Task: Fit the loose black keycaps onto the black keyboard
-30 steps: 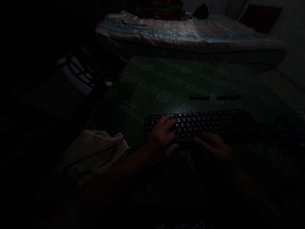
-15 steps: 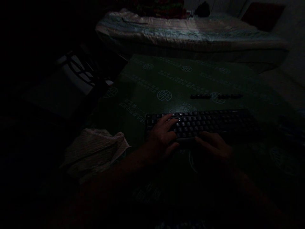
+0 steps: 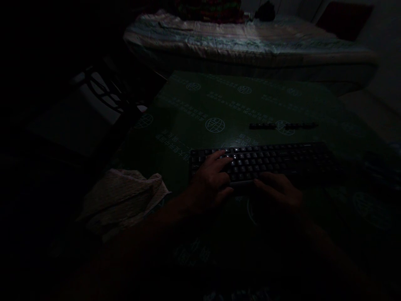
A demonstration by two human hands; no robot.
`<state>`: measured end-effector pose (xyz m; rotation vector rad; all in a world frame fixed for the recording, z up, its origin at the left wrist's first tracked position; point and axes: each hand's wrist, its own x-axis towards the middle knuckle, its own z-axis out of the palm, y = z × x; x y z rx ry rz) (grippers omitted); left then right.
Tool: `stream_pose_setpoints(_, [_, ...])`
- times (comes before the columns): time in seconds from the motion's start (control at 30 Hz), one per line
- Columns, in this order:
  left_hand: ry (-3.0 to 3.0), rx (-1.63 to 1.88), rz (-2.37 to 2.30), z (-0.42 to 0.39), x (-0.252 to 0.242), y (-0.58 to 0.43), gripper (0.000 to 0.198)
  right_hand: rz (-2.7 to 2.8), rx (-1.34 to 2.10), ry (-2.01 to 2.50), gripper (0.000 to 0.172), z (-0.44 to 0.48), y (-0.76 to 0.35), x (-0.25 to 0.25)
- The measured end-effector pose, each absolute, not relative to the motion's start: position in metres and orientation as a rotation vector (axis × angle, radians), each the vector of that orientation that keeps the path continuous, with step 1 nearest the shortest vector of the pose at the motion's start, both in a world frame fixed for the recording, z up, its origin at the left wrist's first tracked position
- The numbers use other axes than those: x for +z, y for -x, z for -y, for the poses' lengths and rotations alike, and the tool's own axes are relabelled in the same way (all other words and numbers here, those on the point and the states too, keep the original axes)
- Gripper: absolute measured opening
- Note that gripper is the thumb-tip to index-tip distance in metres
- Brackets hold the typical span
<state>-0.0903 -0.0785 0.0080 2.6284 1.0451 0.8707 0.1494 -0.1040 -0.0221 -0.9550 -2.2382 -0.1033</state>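
A dark computer keyboard (image 3: 269, 161) lies on a green table (image 3: 175, 100) printed with pale globe marks. Over its left end rests my left hand (image 3: 213, 177), fingers stretched across the keys and thumb near the front edge. My right hand (image 3: 280, 190) is at the front edge, right of the left one, its fingertips and thumb by the lowest row. Its fingers are extended, and nothing shows in its grasp. Behind the keyboard, a row of loose black keycaps (image 3: 263, 126) lies in a line. The picture is very dark, so finger detail is faint.
A crumpled pale cloth (image 3: 134, 192) lies left of the keyboard. Beyond the table stands a bed (image 3: 234, 39) with a striped cover. A chair (image 3: 103, 90) with an openwork back is at the left. Dark, unclear items (image 3: 380, 169) sit at the right edge.
The whole view has shifted very slightly. Both hands keep nearly the same places at the keyboard.
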Motion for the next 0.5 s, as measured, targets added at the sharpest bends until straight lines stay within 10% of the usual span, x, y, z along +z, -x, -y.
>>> stream_pose_setpoints(0.5, [-2.578, 0.862, -1.039, 0.080, 0.004, 0.088, 0.008, 2.180, -0.071, 1.086, 0.025, 0.108, -0.159, -0.038])
